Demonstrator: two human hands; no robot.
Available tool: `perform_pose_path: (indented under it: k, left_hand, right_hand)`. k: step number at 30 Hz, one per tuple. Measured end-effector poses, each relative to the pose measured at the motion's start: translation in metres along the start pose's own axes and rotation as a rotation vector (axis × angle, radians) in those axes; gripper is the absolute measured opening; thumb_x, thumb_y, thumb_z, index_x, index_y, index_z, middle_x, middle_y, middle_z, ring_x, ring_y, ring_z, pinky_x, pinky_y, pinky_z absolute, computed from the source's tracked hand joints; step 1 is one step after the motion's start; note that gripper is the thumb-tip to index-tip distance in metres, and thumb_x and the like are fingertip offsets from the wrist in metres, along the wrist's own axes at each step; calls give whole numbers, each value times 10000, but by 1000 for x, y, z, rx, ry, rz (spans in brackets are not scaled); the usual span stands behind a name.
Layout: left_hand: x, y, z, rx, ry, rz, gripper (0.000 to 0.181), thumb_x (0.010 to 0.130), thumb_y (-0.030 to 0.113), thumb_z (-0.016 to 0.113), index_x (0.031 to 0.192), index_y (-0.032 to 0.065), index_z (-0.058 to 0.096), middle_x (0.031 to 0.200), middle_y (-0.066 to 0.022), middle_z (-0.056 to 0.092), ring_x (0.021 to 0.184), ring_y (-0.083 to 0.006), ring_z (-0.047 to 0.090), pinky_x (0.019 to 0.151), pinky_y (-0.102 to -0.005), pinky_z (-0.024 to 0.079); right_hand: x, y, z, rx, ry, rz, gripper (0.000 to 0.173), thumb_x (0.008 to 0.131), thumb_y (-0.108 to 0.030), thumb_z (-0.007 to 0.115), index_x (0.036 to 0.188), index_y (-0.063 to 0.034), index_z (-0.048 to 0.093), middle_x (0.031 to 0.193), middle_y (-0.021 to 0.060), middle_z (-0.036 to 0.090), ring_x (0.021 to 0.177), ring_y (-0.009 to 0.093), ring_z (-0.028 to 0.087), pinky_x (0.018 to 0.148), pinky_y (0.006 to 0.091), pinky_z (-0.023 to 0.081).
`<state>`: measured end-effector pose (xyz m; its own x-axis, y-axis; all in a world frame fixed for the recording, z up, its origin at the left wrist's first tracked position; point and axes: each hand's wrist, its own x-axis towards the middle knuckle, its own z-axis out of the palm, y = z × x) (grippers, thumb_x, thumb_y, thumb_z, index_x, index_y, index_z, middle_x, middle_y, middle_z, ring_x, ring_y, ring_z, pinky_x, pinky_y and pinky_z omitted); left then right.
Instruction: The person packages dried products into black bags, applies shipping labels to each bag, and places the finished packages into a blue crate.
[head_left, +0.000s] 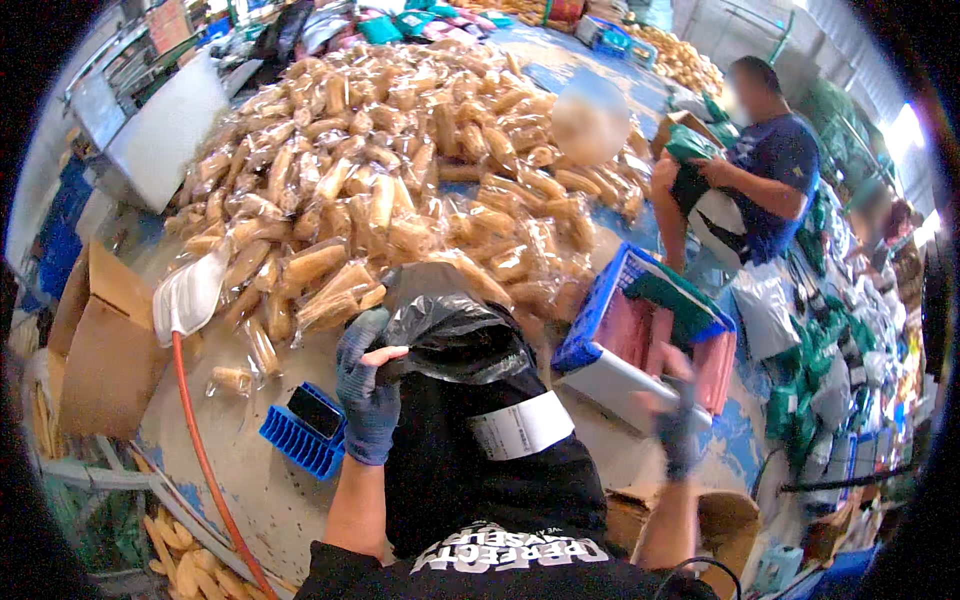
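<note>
My left hand (365, 394), in a grey-blue glove with a bare thumb tip, grips the rim of a black plastic bag (461, 330). The bag's mouth gapes toward me above my lap. A white paper label (521, 426) bearing print lies over my dark clothing, just below the bag. My right hand (675, 416), gloved and blurred by motion, is over the near side of a blue and white plastic crate (600, 367). Its fingers look apart, with nothing visible in them. Flat pink packs (626, 322) and dark green packs (667, 296) are inside the crate.
Loofahs in clear bags (382, 195) form a large heap ahead. At left are a cardboard box (109, 360), a white shovel (191, 292) with an orange handle, and a blue slotted holder (304, 442) with a phone-like black object. A co-worker (776, 165) handles a green bag at right.
</note>
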<state>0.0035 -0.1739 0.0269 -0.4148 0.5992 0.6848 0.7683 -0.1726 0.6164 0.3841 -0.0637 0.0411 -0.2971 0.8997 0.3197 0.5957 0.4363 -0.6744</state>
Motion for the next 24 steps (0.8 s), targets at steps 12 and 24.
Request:
perform_pose_path:
  k: [12,24]
  left_hand:
    - [-9,-1,26,84,186,-415,57,856,70,642,822,42,605,738,-85,617,647,-171,576,608,-283,455]
    - [-47,-3,40,20,-101,-887,505,821,268,722,1141,-61,512,679,-67,575,628,-146,529,627,-286,448]
  right_hand:
    - [79,-99,182,769,-151,-151,152,886,-18,577,1008,-19,669,929,116,696,896,103,620,760,240,477]
    - [86,-83,193,93,-9,-437,600,901,-328,572,1391,-33,391,1209,233,544,1075,385,543,931,427,414]
